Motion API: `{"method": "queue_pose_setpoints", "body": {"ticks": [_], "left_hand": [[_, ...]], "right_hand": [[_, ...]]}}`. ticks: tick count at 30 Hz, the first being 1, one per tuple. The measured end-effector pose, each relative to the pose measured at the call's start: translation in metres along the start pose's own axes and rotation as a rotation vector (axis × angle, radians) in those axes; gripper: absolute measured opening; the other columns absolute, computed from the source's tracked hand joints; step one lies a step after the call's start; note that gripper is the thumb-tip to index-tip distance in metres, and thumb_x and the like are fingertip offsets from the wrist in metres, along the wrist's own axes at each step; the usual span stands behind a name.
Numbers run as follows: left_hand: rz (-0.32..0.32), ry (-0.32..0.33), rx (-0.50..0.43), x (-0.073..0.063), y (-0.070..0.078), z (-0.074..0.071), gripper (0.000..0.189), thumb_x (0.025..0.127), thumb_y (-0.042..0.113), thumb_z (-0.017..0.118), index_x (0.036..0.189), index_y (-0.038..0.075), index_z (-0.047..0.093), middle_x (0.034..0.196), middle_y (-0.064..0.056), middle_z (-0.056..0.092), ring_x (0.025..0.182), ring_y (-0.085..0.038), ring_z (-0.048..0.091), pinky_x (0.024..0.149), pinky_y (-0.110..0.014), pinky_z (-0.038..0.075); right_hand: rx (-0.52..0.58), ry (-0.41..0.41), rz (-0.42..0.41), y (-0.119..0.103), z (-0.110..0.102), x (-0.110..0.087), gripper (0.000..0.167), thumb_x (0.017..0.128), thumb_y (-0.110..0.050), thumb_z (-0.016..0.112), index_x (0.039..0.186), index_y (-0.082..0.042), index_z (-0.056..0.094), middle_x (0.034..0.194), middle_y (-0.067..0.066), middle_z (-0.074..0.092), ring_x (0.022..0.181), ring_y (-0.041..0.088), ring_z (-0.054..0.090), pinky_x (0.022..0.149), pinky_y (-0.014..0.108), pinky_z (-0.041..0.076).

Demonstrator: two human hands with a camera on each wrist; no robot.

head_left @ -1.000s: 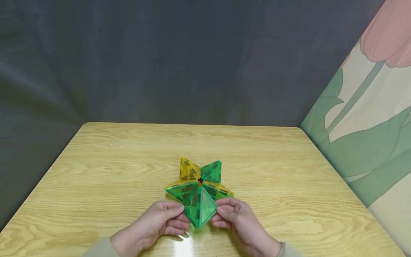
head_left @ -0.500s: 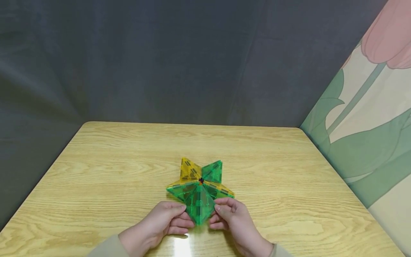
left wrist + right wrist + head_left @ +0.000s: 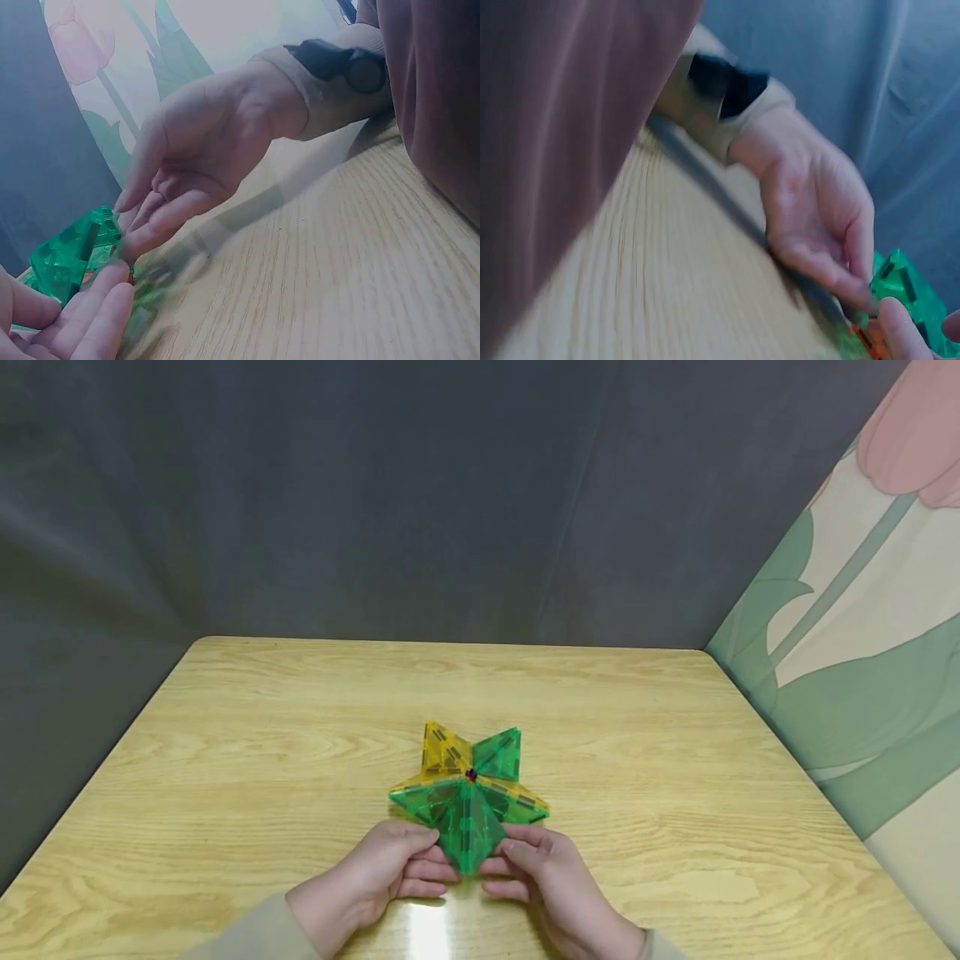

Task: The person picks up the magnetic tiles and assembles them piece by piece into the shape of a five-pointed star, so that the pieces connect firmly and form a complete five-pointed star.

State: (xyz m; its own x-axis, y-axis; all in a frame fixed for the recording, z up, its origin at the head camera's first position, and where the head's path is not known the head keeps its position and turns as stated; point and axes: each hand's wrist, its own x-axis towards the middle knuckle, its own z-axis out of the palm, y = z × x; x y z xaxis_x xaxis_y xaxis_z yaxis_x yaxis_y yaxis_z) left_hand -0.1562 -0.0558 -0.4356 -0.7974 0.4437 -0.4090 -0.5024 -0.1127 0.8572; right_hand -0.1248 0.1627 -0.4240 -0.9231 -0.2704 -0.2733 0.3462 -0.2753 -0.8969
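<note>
A star built of see-through green and yellow magnetic tiles (image 3: 497,758) lies on the wooden table in the head view. Its near green point (image 3: 467,839) sits between both hands. My left hand (image 3: 390,864) pinches the left edge of that point, thumb on top and other fingers below. On the opposite edge my right hand (image 3: 546,870) pinches likewise. The left wrist view shows the green tiles (image 3: 64,259) at the fingertips of both hands. Orange tile (image 3: 874,337) shows under the green in the right wrist view. The star's underside is hidden.
The pale wood table (image 3: 262,735) runs back to a dark curtain (image 3: 450,502). A flower-patterned panel (image 3: 862,635) stands along the right side. A bright light reflection lies on the tabletop between the wrists.
Both hands have drawn slightly closer together, and the near green point looks narrower, its tip moved a little away from me. The rest of the star keeps its shape.
</note>
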Motion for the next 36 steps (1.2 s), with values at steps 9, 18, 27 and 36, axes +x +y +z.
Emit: {"method": "queue_pose_setpoints", "body": {"ticks": [9, 18, 27, 36], "left_hand": [[0.011, -0.026, 0.003, 0.0, 0.004, 0.0, 0.033, 0.103, 0.011, 0.045, 0.113, -0.017, 0.058, 0.099, -0.025, 0.07, 0.087, -0.028, 0.072, 0.076, -0.04, 0.059], [0.007, -0.046, -0.011, -0.002, 0.003, 0.0, 0.039, 0.104, 0.016, 0.045, 0.118, -0.018, 0.055, 0.103, -0.025, 0.07, 0.09, -0.029, 0.072, 0.078, -0.042, 0.059], [-0.011, -0.126, 0.018, -0.011, -0.001, -0.003, 0.044, 0.105, 0.026, 0.045, 0.115, -0.014, 0.059, 0.104, -0.025, 0.069, 0.091, -0.029, 0.071, 0.075, -0.038, 0.06], [0.084, 0.092, 0.269, -0.021, 0.027, -0.035, 0.048, 0.104, 0.039, 0.045, 0.089, -0.006, 0.057, 0.073, -0.012, 0.063, 0.059, -0.024, 0.067, 0.054, -0.038, 0.059]], "right_hand": [[0.198, -0.082, 0.103, -0.007, 0.0, -0.008, 0.048, 0.101, -0.001, 0.046, 0.136, 0.025, 0.027, 0.118, 0.029, 0.061, 0.11, 0.029, 0.063, 0.096, 0.039, 0.05], [0.319, -0.144, 0.102, -0.008, -0.005, -0.012, 0.029, 0.102, -0.001, 0.043, 0.124, 0.017, 0.046, 0.118, 0.027, 0.062, 0.113, 0.031, 0.061, 0.103, 0.041, 0.044], [0.411, -0.314, 0.071, -0.004, -0.014, -0.014, 0.029, 0.106, -0.008, 0.036, 0.123, 0.008, 0.054, 0.135, 0.03, 0.05, 0.128, 0.035, 0.049, 0.112, 0.046, 0.033], [0.191, -0.077, 0.052, -0.012, -0.023, -0.017, 0.048, 0.103, -0.011, 0.044, 0.138, 0.015, 0.025, 0.137, 0.03, 0.048, 0.124, 0.034, 0.052, 0.105, 0.04, 0.042]]}}
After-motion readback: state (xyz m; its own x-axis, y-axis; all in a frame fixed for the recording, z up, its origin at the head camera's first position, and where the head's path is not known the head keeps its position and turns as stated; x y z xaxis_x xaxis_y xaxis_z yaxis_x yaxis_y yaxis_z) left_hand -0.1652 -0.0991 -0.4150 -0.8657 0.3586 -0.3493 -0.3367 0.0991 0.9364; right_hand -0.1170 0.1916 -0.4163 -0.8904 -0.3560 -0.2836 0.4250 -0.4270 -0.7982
